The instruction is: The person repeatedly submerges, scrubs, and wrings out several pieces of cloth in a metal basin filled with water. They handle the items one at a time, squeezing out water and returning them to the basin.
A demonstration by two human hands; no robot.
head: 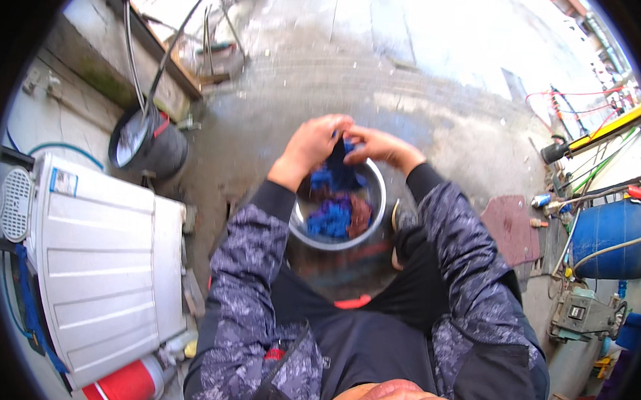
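Note:
My left hand (pixel 313 142) grips the top of a dark blue cloth (pixel 341 162) above the far side of a round metal basin (pixel 380 207). My right hand (pixel 383 147) meets it from the other side, its fingers bent around the same cloth; motion blurs it slightly. The cloth hangs down into the basin. Lower in the basin lie a bright blue and purple cloth (pixel 328 217) and a brownish-red cloth (pixel 359 215), bunched together. Part of the basin's far rim is hidden behind my hands.
A white ribbed plastic washing machine (pixel 103 265) stands at left, with a black bucket (pixel 164 147) beyond it and a red bucket (pixel 124 384) nearer. At right are a blue drum (pixel 608 239), a reddish-brown board (pixel 509 229) and hoses. The concrete floor (pixel 314 87) looks wet.

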